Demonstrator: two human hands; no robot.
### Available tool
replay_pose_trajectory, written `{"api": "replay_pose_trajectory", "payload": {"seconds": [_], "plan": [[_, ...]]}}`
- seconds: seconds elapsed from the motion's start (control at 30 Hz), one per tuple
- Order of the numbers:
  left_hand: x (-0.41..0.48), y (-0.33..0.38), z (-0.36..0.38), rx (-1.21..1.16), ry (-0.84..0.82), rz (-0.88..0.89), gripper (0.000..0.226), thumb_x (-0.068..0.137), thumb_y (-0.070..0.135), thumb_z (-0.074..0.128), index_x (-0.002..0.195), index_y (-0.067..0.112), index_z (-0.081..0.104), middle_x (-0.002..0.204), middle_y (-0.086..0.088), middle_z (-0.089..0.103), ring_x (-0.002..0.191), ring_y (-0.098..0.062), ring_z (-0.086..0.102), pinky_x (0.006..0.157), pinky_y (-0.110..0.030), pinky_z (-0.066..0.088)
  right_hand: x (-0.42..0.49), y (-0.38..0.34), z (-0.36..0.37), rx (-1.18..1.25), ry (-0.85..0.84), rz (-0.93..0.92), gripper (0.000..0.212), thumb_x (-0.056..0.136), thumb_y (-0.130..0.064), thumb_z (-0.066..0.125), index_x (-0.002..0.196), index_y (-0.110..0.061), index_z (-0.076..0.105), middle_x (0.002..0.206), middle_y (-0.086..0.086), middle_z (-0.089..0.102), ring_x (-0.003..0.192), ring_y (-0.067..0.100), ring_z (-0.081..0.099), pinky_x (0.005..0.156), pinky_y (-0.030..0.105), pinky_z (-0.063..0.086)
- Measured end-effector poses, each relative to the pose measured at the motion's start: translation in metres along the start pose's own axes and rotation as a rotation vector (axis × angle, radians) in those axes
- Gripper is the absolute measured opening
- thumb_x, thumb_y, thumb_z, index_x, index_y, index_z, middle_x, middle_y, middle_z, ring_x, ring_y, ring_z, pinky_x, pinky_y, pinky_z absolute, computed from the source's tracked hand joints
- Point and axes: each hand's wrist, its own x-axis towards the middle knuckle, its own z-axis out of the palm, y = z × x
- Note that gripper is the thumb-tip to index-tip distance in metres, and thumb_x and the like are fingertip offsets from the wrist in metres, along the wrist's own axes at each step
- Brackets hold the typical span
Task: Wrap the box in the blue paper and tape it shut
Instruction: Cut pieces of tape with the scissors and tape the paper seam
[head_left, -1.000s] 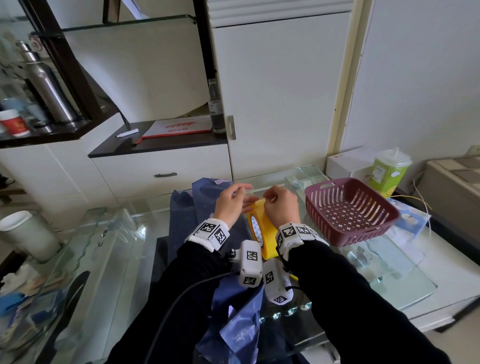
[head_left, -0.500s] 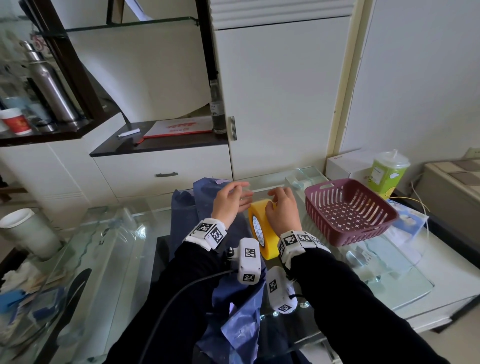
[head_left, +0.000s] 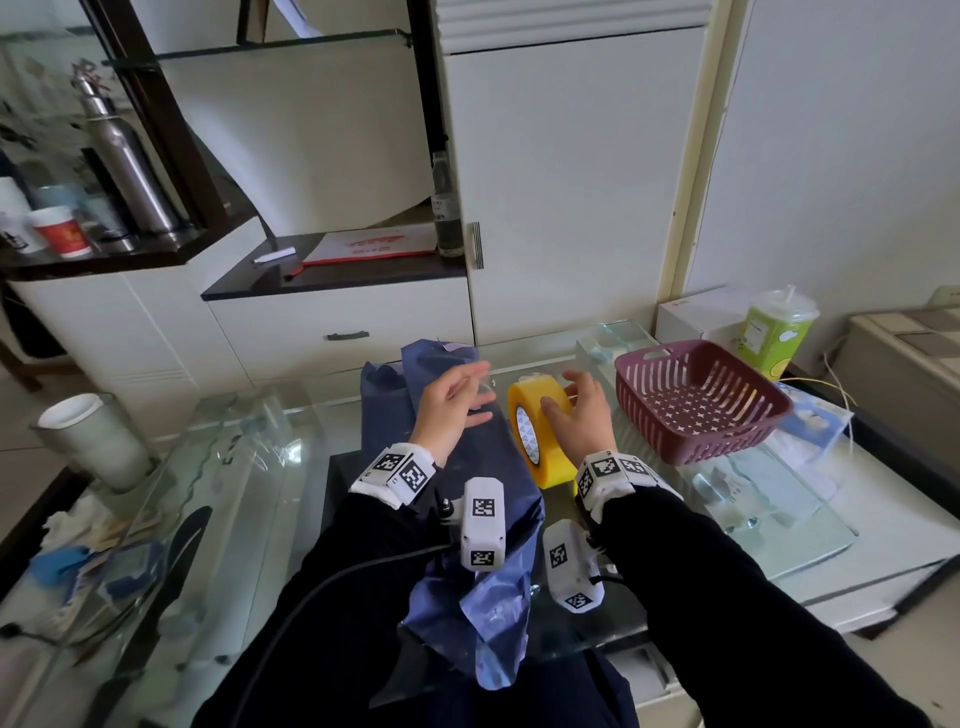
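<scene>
Right hand (head_left: 582, 415) is gripping the yellow tape roll (head_left: 540, 441), fingers curled. Left hand (head_left: 451, 410) is hovering, fingers spread, over crumpled blue paper (head_left: 488, 587).

both arms, in black sleeves with white marker bands at the wrists, are reaching forward side by side. the left hand (head_left: 453, 410) is hovering with fingers straight, spread and slightly blurred. the right hand (head_left: 584, 418) is curling its fingers (head_left: 576, 380) and thumb round the tape roll (head_left: 546, 449).
</scene>
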Motion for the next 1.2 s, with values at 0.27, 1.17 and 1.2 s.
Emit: {"api": "replay_pose_trajectory", "payload": {"seconds": [0.27,1.17,1.2], "plan": [[-0.013,-0.013,-0.008,-0.042,-0.039,-0.013,0.030,0.098,0.003,0.042,0.121,0.014,0.058,0.125,-0.005,0.056,0.093,-0.011,0.065,0.074,-0.019,0.058,0.004,0.002,-0.005,-0.024,0.005,0.025,0.050,0.087,-0.015,0.059,0.133,-0.005,0.042,0.133,0.015,0.043,0.124,0.029,0.044,0.104,0.038,0.035],[-0.038,-0.029,-0.004,-0.135,-0.099,-0.088,0.037,0.093,-0.003,0.049,0.122,0.018,0.058,0.091,0.001,0.053,0.081,-0.011,0.059,0.072,-0.017,0.056,-0.003,0.011,-0.009,-0.046,0.140,-0.051,0.058,0.082,-0.006,0.059,0.136,-0.006,0.040,0.134,0.018,0.040,0.123,0.035,0.042,0.102,0.042,0.034],[-0.038,-0.029,-0.004,-0.131,-0.109,-0.087,0.037,0.093,-0.003,0.049,0.122,0.017,0.059,0.089,0.001,0.052,0.080,-0.011,0.058,0.071,-0.017,0.056,-0.005,0.013,-0.010,-0.048,0.178,-0.092,0.054,0.081,-0.004,0.058,0.133,-0.005,0.044,0.129,0.019,0.043,0.117,0.037,0.046,0.100,0.044,0.037]]}}
